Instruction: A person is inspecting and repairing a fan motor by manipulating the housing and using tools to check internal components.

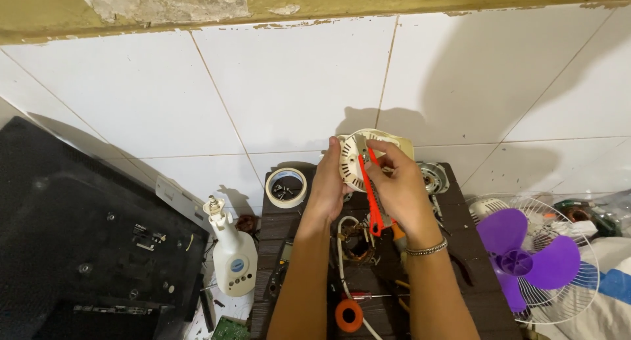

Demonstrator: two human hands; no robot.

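Cream motor housing (368, 159) gripped by left hand (328, 182), right hand (397, 182) holding orange-handled tool (373, 195), above cluttered surface (460, 261) between tape roll (286, 187) and purple fan (526, 258).

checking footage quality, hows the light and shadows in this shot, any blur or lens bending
Head view: hard light from in front throws sharp, dark shadows of the hands and the cream motor housing onto the white tiled wall; the left hand and right hand are evenly lit and sharp; no strong glare; wide-lens bending curves the tile joints; the black panel at left stays dim.
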